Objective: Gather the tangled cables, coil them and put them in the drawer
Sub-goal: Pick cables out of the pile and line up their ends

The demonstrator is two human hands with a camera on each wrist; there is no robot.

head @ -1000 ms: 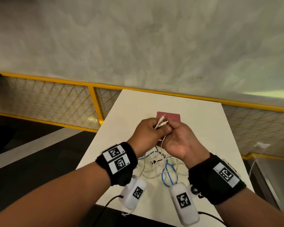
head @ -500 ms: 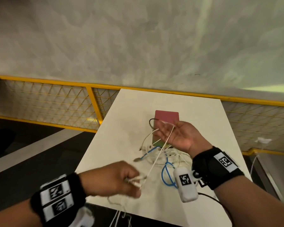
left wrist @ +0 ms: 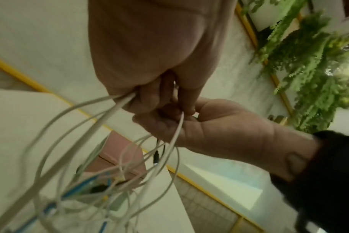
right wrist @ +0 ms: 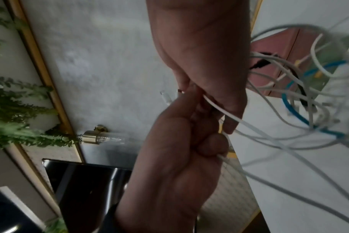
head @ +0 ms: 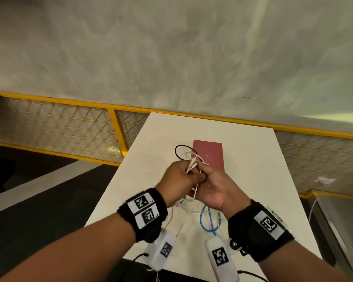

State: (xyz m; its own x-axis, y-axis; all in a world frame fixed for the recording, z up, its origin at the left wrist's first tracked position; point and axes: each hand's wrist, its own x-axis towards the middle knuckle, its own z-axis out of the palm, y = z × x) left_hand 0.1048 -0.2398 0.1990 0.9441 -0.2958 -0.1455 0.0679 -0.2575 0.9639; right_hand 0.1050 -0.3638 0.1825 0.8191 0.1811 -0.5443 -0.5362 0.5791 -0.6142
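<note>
White cables [head: 194,165], thin, round and smooth, are pinched at frame centre between the left hand [head: 178,180] and right hand [head: 211,187], both curled round the strands, plug ends poking up above the knuckles. Half a second earlier the left hand was drawn back low left and the right lay open; now they meet. Slack loops, with a blue cable [head: 209,220] and black cable [head: 180,151], lie on the white table [head: 253,159] beside a flat maroon box [head: 211,153]; wristbands [head: 145,210] bear only square coded markers.
</note>
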